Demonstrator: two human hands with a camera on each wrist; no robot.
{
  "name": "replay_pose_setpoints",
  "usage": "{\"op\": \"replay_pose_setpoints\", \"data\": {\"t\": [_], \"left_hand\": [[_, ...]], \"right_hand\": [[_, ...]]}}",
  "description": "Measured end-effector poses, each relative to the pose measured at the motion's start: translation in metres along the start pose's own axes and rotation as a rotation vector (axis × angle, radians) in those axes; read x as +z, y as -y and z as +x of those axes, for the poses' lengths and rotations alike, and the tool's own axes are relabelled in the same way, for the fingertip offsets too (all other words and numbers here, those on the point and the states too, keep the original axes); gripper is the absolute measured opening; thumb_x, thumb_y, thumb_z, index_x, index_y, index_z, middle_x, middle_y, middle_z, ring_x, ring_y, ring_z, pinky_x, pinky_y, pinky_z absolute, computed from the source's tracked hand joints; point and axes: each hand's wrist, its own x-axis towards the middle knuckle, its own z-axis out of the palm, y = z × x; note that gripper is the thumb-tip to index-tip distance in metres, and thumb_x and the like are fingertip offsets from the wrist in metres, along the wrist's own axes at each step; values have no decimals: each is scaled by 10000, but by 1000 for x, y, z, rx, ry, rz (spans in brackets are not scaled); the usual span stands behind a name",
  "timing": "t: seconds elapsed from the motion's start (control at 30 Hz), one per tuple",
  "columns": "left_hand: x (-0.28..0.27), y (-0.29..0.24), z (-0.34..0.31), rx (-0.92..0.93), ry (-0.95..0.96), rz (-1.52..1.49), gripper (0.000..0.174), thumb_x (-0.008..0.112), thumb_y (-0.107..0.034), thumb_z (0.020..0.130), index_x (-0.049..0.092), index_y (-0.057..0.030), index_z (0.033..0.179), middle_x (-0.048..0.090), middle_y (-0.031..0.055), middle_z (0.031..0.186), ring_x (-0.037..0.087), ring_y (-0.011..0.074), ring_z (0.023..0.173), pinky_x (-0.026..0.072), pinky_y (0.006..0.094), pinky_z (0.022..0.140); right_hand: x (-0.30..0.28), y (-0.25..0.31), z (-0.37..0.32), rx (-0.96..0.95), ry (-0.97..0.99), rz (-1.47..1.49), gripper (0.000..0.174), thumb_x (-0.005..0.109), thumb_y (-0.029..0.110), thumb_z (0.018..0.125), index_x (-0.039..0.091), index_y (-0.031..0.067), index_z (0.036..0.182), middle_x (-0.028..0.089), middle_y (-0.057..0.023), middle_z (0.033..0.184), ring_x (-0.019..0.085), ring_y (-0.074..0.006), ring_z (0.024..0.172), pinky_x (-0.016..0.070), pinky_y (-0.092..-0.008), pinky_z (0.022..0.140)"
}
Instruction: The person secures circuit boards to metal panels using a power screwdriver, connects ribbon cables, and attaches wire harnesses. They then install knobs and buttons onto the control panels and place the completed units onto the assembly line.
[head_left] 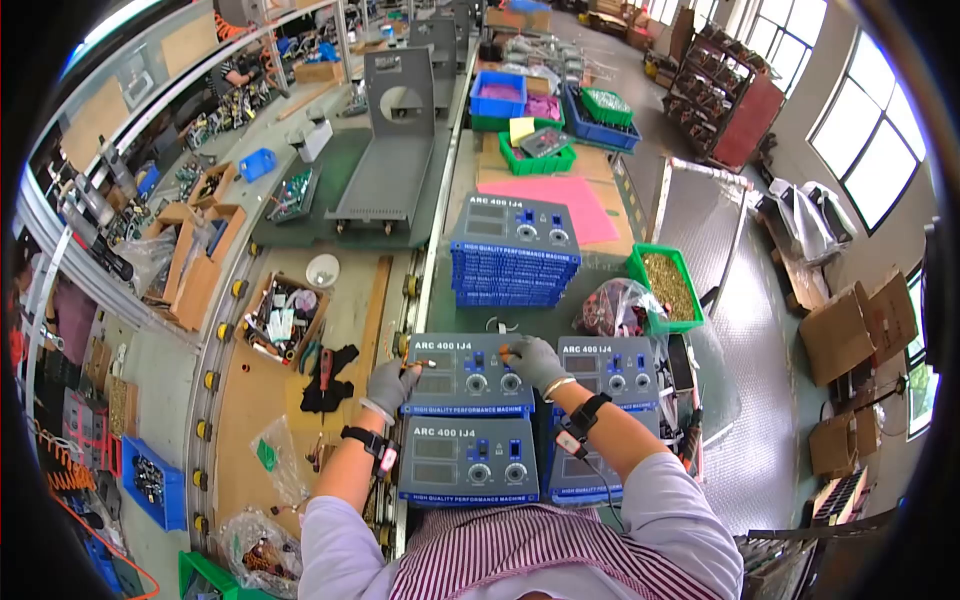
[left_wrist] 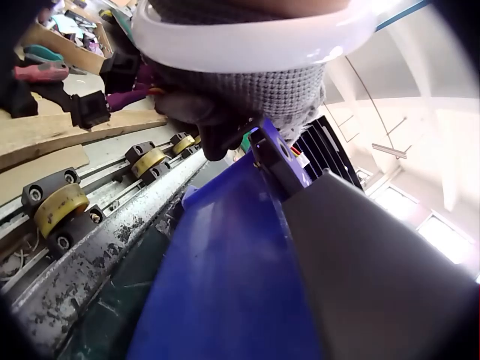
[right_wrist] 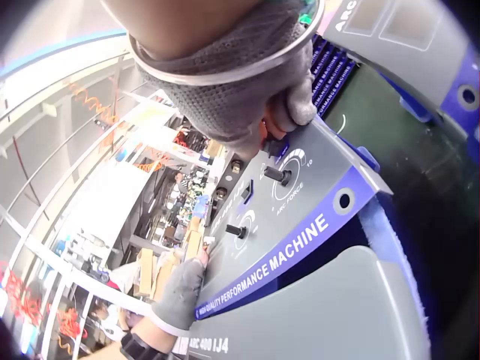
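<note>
A grey front panel marked ARC 400 IJ4 [head_left: 445, 384], with a blue lower strip, lies in front of me. My gloved left hand [head_left: 393, 383] grips its left edge, thumb over the face, its dark fingers [left_wrist: 214, 135] down the side in the left wrist view. At the panel's upper right, my gloved right hand [head_left: 535, 362] has curled fingers and pinches a small dark switch [right_wrist: 278, 148], mostly hidden by the fingertips. Below this switch is a black knob [right_wrist: 277, 175]. A similar panel [head_left: 468, 458] lies nearer me, overlapping its lower edge in the right wrist view.
More panels [head_left: 605, 370] lie to the right, and a tall stack of panels [head_left: 515, 245] stands behind. A green bin [head_left: 690, 318] of small brass-coloured parts is at right. A roller rail [left_wrist: 97, 262] runs along the left, past pliers [head_left: 311, 358] and a parts box [head_left: 262, 352].
</note>
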Motion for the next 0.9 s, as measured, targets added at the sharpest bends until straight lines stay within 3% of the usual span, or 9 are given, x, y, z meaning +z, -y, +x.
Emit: {"op": "replay_pose_setpoints", "data": {"t": [0.17, 0.3, 0.4, 0.5, 0.57, 0.63, 0.77, 0.83, 0.9], "left_hand": [[-5, -9, -2, 12, -31, 14, 490, 573, -488, 788, 599, -6, 870, 601, 226, 751, 579, 390, 731, 439, 436, 622], [2, 1, 1, 6, -16, -6, 498, 568, -491, 789, 608, -9, 909, 606, 230, 765, 585, 387, 746, 446, 431, 633], [3, 3, 1, 5, -12, -20, 447, 564, -464, 802, 605, -29, 897, 607, 222, 763, 582, 389, 748, 442, 440, 640], [0, -2, 2, 33, -33, -33, 429, 562, -454, 809, 599, -32, 878, 604, 219, 753, 578, 391, 740, 438, 445, 635], [2, 0, 0, 52, -46, -17, 445, 560, -461, 809, 601, -23, 878, 598, 221, 743, 576, 390, 732, 437, 440, 631], [6, 6, 3, 66, -63, 24, 471, 556, -472, 808, 607, -11, 889, 591, 223, 730, 574, 388, 724, 437, 430, 629], [-2, -8, 1, 31, -35, 17, 432, 533, -447, 834, 587, -19, 857, 587, 230, 753, 563, 397, 729, 432, 438, 630], [5, 2, 1, 16, -116, 69, 414, 530, -426, 841, 584, -16, 858, 582, 233, 760, 556, 401, 730, 431, 437, 634], [-2, 12, 11, -27, -243, 61, 379, 534, -391, 849, 585, -16, 862, 588, 217, 756, 560, 380, 717, 434, 424, 631]], "right_hand": [[-14, 10, -1, 180, 16, 214, 377, 679, 250, 715, 599, 69, 1037, 641, -129, 934, 610, -288, 902, 470, -359, 798], [-21, 10, -3, 346, -128, 19, 565, 751, 351, 657, 567, -14, 1046, 639, -163, 939, 627, -280, 884, 496, -343, 765], [-20, -6, 12, 417, 252, 384, 637, 769, 372, 642, 550, -61, 1055, 635, -176, 939, 643, -268, 805, 529, -329, 660], [-14, -14, 19, 399, 261, 378, 571, 756, 313, 668, 549, -75, 1033, 624, -142, 918, 641, -220, 733, 556, -319, 565], [-2, -28, 20, 350, 225, 491, 562, 753, 321, 672, 555, -56, 1040, 625, -142, 910, 636, -227, 754, 549, -337, 585], [-3, -23, 15, 263, 91, 257, 596, 758, 327, 664, 543, -59, 1065, 621, -165, 917, 627, -234, 769, 532, -347, 607], [-7, -18, 15, 346, 172, 380, 596, 758, 340, 660, 548, -67, 1043, 637, -149, 852, 630, -221, 738, 505, -331, 586], [-14, -10, 9, 391, 186, 384, 634, 749, 355, 670, 522, -66, 1087, 616, -183, 951, 627, -226, 795, 504, -333, 655], [13, -40, 17, 318, -35, 265, 696, 738, 367, 679, 478, -57, 1166, 567, -213, 1085, 589, -270, 945, 476, -351, 778]]}}
